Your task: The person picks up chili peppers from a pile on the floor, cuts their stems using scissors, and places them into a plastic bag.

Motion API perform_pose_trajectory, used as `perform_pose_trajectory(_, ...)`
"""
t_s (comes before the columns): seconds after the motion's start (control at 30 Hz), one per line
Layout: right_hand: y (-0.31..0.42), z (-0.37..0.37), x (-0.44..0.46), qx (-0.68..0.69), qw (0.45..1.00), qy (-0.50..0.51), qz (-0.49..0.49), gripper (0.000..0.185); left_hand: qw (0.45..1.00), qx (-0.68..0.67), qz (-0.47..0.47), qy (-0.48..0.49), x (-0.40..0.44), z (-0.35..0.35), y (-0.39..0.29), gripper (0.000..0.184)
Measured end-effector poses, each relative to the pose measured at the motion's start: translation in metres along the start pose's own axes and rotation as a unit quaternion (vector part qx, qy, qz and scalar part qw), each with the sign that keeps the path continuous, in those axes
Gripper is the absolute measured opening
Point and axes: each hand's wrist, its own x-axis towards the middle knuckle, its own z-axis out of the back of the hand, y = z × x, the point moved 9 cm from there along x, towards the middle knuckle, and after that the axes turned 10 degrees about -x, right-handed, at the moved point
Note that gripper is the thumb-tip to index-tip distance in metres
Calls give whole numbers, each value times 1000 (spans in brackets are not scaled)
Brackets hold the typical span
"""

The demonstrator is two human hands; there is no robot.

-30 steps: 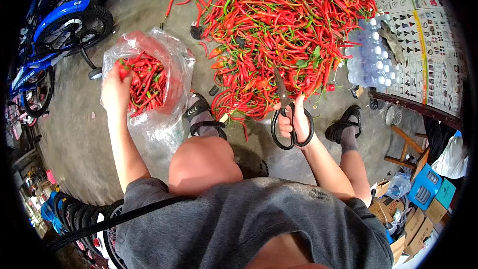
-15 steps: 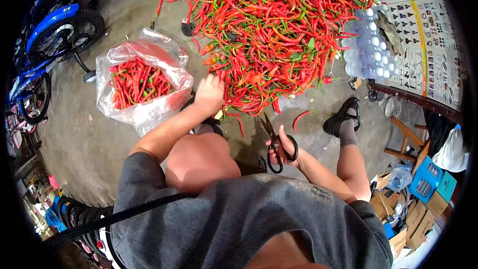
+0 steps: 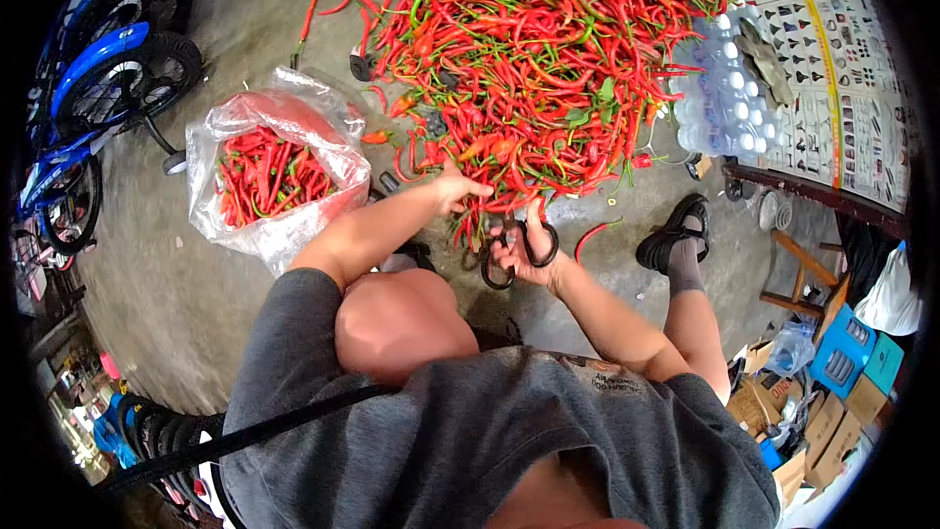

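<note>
A big heap of red chili peppers (image 3: pixel 529 69), some with green stems, covers the floor in front of me. At its near edge, my left hand (image 3: pixel 456 188) has its fingers closed on chili peppers (image 3: pixel 468 227), several of which hang below the hand. My right hand (image 3: pixel 524 253) grips black-handled scissors (image 3: pixel 555 240) just to the right of them; the blades are mostly hidden near the peppers. To the left of my left forearm, a clear plastic bag (image 3: pixel 328 118) stands with its mouth wide, holding more red chilies. One loose chili (image 3: pixel 595 235) lies right of my right hand.
Blue bicycles (image 3: pixel 117 49) stand along the left. At the right are shrink-wrapped water bottles (image 3: pixel 725 88), a printed poster (image 3: pixel 832 69), a wooden stool (image 3: pixel 803 269) and a clutter of cardboard boxes (image 3: pixel 827 436). My black shoe (image 3: pixel 676 235) rests on the concrete floor.
My left hand has moved right and slightly down from the heap's left edge, now with chili peppers in it. My right hand has brought the scissors up and left, close to it.
</note>
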Motion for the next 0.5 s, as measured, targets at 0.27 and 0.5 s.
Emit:
perform_pose_trajectory(0.27, 41, -44, -30, -47, 997, 23, 63, 94, 982, -89, -129, 102, -60, -16, -84, 81)
perform_pose_trajectory(0.5, 123, -87, -76, -136, 962, 40, 234, 99, 930, -86, -347, 84, -101, -40, -219, 78)
